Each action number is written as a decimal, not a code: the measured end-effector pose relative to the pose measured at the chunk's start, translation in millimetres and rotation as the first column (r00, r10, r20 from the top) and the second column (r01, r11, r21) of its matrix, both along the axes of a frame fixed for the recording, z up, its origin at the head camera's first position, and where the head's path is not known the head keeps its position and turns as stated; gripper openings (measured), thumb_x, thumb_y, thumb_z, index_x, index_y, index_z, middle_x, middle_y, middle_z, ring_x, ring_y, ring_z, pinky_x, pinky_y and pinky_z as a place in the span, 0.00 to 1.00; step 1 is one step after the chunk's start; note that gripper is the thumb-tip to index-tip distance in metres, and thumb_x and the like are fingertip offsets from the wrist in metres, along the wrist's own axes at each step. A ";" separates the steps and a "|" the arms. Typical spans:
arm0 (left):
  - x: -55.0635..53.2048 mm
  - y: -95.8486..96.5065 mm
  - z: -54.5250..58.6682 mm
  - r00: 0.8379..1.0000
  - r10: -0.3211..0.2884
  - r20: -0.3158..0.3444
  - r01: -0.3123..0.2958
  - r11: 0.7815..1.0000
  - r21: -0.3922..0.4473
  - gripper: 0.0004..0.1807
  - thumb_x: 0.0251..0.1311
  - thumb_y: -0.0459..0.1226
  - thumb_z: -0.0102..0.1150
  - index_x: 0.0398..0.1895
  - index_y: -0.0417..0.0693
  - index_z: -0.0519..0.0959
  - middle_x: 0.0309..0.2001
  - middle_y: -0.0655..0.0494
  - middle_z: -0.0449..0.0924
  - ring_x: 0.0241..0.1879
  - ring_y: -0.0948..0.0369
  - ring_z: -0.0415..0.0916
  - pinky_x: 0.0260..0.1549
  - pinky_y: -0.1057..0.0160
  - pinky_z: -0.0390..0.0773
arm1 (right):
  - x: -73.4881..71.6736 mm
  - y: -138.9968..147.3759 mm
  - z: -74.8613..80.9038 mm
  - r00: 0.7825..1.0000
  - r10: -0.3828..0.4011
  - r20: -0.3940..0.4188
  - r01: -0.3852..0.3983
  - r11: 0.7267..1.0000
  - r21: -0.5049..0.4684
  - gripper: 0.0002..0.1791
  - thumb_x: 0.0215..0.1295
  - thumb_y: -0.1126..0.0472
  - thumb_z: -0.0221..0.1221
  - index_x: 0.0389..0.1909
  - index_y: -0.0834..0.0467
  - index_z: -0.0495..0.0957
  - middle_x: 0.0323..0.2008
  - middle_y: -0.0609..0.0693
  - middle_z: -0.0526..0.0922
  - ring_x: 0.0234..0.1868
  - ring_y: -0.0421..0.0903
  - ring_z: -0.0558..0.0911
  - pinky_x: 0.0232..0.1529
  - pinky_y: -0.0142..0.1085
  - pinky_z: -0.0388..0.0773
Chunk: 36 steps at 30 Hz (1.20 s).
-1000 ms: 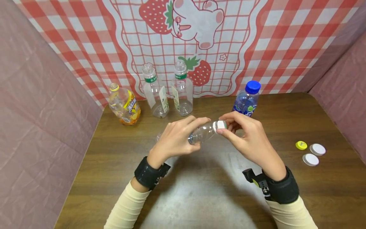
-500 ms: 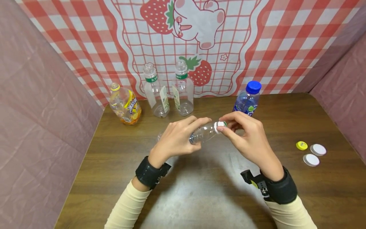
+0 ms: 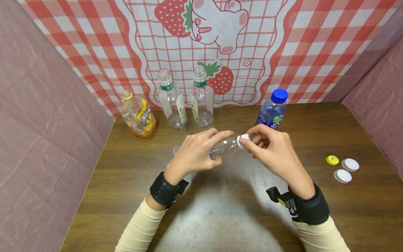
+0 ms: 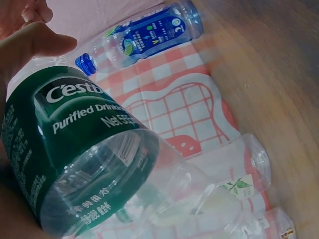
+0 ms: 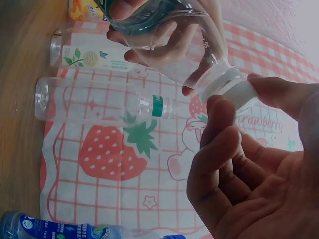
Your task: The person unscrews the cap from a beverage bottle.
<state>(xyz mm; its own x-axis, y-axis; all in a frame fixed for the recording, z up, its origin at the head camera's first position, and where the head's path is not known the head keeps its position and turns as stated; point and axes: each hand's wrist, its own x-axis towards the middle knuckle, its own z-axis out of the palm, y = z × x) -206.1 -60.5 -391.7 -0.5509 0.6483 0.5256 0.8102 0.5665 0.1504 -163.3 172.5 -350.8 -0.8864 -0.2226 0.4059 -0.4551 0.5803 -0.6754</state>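
Clear bottle (image 3: 227, 147) | blue-capped bottle (image 3: 271, 110) behind right hand (image 3: 273, 151) (head view: partly covered)

The bottle (image 3: 226, 147) in the left hand (image 3: 195, 149) is smooth, clear, glossy plastic, its green label (image 4: 92, 112) shiny too; the white cap (image 5: 241, 94) pinched by the right hand (image 3: 274, 150) looks like duller plastic. Beneath the grip, the tabletop (image 3: 220, 218) has wood grain with a soft sheen. Beyond it, the checked backdrop (image 3: 104, 52) looks like matt cloth; left of it, crinkled pink fabric (image 3: 47, 122) shines faintly.
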 end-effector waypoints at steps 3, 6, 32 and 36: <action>-0.2 1.0 -1.1 1.000 -0.003 -0.001 0.003 1.000 0.002 0.39 0.36 0.47 0.64 0.62 0.62 0.71 0.36 0.66 0.69 0.24 0.68 0.62 0.13 0.68 0.63 | 0.3 -0.5 0.3 1.000 0.010 0.011 -0.010 1.000 -0.008 0.11 0.62 0.49 0.60 0.36 0.52 0.77 0.19 0.40 0.78 0.16 0.37 0.77 0.14 0.32 0.73; 0.3 2.4 -1.9 1.000 -0.010 -0.003 0.010 1.000 0.001 0.39 0.36 0.47 0.64 0.62 0.62 0.71 0.35 0.66 0.68 0.24 0.68 0.61 0.13 0.68 0.62 | 1.1 -1.7 0.7 1.000 -0.004 0.030 0.005 1.000 -0.023 0.11 0.65 0.50 0.58 0.36 0.54 0.78 0.18 0.42 0.78 0.16 0.40 0.77 0.15 0.33 0.74; 4.4 11.3 -2.3 1.000 -0.017 0.024 0.017 1.000 0.007 0.40 0.36 0.48 0.64 0.63 0.64 0.70 0.37 0.67 0.70 0.24 0.69 0.63 0.14 0.68 0.63 | 22.1 37.7 23.3 0.966 0.038 -0.254 -0.010 0.994 0.109 0.17 0.48 0.70 0.68 0.42 0.58 0.81 0.38 0.43 0.81 0.34 0.35 0.78 0.33 0.23 0.75; 7.4 14.5 -2.4 0.999 -0.026 0.029 0.025 0.999 0.029 0.41 0.35 0.48 0.64 0.63 0.64 0.70 0.37 0.68 0.70 0.24 0.69 0.62 0.13 0.69 0.63 | 39.2 88.2 23.3 0.955 -0.128 -0.267 0.166 0.979 0.121 0.17 0.48 0.72 0.68 0.42 0.59 0.82 0.36 0.45 0.80 0.34 0.31 0.77 0.34 0.19 0.72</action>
<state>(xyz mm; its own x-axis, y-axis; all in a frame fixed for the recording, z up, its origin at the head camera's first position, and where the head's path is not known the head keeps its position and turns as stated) -198.7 -46.0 -394.1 -0.5497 0.6471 0.5283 0.8194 0.5406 0.1903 -124.0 260.7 -327.5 -0.7834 -0.1689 0.5982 -0.5048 0.7345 -0.4536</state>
